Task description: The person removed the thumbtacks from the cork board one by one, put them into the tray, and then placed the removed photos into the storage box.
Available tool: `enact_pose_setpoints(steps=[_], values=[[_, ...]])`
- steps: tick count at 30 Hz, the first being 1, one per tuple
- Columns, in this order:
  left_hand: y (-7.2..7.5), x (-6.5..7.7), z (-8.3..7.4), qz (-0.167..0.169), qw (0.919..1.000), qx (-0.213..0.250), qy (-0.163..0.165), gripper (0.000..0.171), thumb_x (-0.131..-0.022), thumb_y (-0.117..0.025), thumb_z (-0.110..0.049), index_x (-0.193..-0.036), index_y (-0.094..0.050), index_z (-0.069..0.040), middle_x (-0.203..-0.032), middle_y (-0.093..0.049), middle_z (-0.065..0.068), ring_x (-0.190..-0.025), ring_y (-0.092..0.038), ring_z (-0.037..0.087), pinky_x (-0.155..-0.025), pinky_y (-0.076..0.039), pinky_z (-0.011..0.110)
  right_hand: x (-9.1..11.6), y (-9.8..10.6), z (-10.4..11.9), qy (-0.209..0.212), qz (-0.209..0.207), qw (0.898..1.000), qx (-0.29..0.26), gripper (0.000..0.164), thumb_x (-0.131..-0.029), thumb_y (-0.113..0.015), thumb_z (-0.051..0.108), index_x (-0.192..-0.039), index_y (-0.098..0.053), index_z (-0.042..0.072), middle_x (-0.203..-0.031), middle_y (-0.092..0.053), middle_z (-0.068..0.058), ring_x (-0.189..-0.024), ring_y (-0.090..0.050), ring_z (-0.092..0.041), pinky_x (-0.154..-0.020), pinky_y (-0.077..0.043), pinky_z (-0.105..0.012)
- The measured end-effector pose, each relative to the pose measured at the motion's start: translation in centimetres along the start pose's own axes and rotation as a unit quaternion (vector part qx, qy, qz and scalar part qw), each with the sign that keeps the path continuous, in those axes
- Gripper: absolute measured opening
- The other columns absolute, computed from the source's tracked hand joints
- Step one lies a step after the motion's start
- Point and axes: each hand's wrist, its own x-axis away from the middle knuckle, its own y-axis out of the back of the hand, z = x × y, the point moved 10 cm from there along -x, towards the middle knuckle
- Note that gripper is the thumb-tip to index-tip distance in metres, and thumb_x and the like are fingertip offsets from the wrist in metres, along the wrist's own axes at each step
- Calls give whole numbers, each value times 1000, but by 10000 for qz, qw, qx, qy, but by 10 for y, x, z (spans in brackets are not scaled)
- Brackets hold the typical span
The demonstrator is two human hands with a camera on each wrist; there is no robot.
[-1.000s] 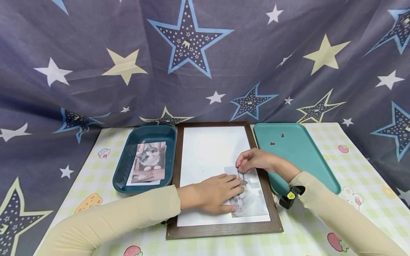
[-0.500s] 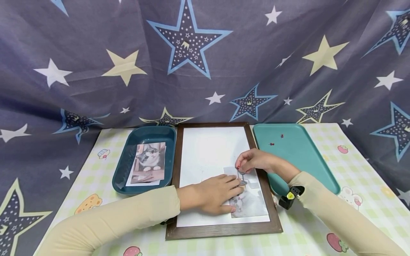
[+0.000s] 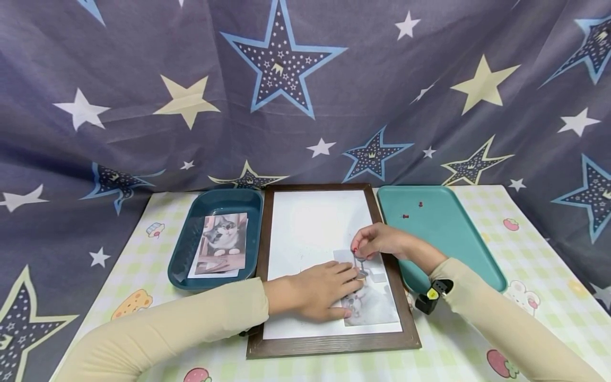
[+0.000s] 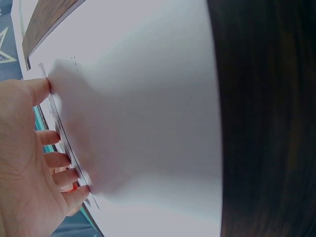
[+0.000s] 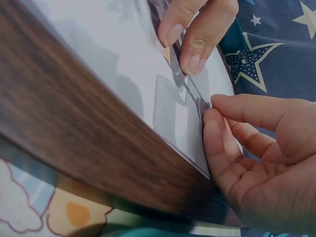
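Note:
A white board [image 3: 312, 228] in a brown wooden frame [image 3: 334, 346] lies on the table. On its lower right part lies a photo [image 3: 374, 313] of a pale animal. My left hand [image 3: 320, 292] rests on the photo's left side with fingers spread. In the left wrist view its fingertips meet the photo's edge [image 4: 66, 136]. At the photo's top edge, my right hand [image 3: 382, 240] pinches a red push pin [image 3: 355, 250] between thumb and index finger. From the right wrist, the pin is mostly hidden by those fingers, which sit right at the photo's surface.
Left of the frame stands a dark teal bin [image 3: 183, 233] with cat photos [image 3: 221, 241] in it. A green tray [image 3: 458, 239] on the right bears two red push pins [image 3: 406, 216]. Behind the table hangs a star-patterned curtain [image 3: 305, 143].

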Motion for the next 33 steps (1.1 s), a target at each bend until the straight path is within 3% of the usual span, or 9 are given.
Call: enact_pose_setpoints(steps=[19,33], values=[[3,-2,6,-2,10000,-37,2,69,-107,-35,-56,-162,-28,-15,-167,-31,8,-156,-27,25,-127,-27,40,-1,6,7,67,-130,9998,157,15,-86,-76,3,-97,-68,-3,-76,-68,2,-73,-60,-13,-70,-53,-25],[-2,1,0,147,9999,-27,-17,71,-106,-30,-59,-162,-26,-17,-168,-28,6,-156,-26,25,-127,-27,39,0,1,-2,-141,-193,9997,90,11,-89,-76,10,-94,-70,2,-76,-67,0,-76,-62,-15,-72,-54,-26]])
